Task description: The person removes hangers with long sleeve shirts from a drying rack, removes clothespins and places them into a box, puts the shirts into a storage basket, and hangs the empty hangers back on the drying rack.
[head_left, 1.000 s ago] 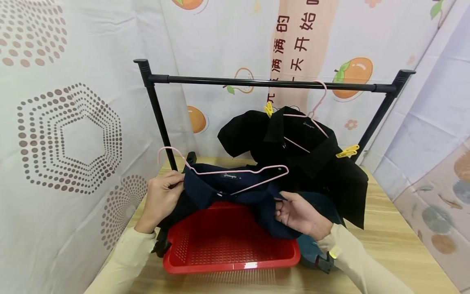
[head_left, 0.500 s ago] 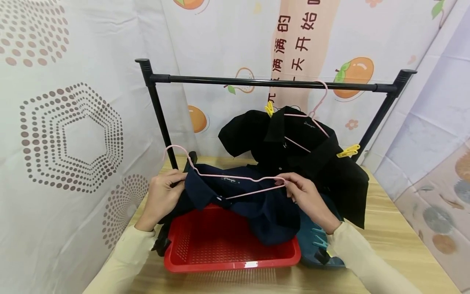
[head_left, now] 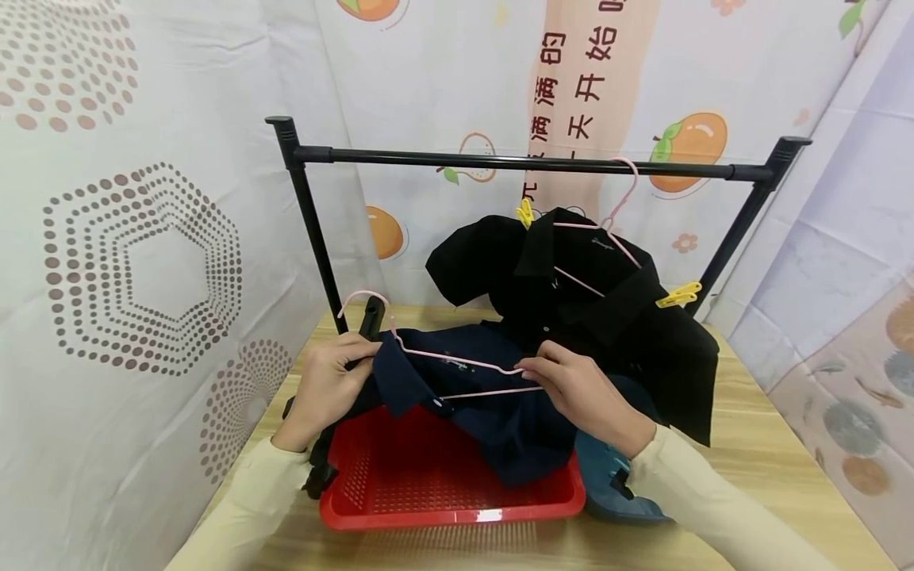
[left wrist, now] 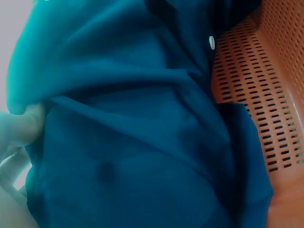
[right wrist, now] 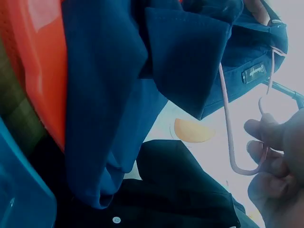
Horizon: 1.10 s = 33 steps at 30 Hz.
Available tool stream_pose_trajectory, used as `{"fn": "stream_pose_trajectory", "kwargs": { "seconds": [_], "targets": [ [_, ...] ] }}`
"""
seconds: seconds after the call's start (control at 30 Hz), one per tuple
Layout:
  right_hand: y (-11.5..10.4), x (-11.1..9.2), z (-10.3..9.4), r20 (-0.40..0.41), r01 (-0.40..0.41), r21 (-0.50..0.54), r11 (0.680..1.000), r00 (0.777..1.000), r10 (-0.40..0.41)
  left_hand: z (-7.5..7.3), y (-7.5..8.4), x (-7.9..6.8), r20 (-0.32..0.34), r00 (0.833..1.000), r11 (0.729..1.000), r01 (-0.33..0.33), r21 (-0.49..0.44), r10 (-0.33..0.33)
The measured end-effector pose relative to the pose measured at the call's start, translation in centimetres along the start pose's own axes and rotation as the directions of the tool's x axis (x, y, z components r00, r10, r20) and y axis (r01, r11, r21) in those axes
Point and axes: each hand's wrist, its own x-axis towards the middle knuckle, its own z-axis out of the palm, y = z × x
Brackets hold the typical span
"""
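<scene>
A navy blue shirt (head_left: 403,377) is held up over a red perforated basket (head_left: 457,515), its lower part hanging into it. My left hand (head_left: 334,381) pinches the shirt near the left side of its collar; in the left wrist view the thumb (left wrist: 33,121) presses on the cloth. A pink hanger (head_left: 443,357) has its left part inside the collar, its hook sticking up at the left. My right hand (head_left: 581,388) grips the hanger's right end, which lies outside the shirt in the right wrist view, where the collar (right wrist: 190,57) and label show.
A black rack (head_left: 457,159) spans the back. From it hangs a black shirt (head_left: 485,254) on another pink hanger (head_left: 628,190), with yellow clips (head_left: 678,295) at its shoulders. A blue basin (head_left: 614,484) stands right of the basket on the wooden table (head_left: 771,444).
My right hand has let go of the shirt's right collar side and taken the hanger's right end, moving it left and slightly down. The hanger's hook has shifted right. The left hand keeps its pinch.
</scene>
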Motion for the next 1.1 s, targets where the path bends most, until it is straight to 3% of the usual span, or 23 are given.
{"fn": "stream_pose_trajectory", "kwargs": {
  "seconds": [0.5, 0.87, 1.1],
  "targets": [
    [1.3, -1.0, -1.1, -0.15, 0.056, 0.011, 0.998, 0.987, -0.054, -0.1, -0.1, -0.3, 0.051, 0.999, 1.0, -0.02, 0.006, 0.019],
    [2.2, -2.5, -2.3, -0.178, 0.014, 0.007, 1.0, 0.984, -0.013, 0.0, -0.1, -0.5, 0.068, 0.996, 0.998, -0.057, -0.01, 0.057],
    [2.7, -3.4, -3.3, -0.21, -0.029, -0.012, 1.0, 0.977, 0.026, -0.1, -0.2, -1.0, 0.084, 0.996, 1.0, -0.019, -0.01, 0.02]
  ]
}}
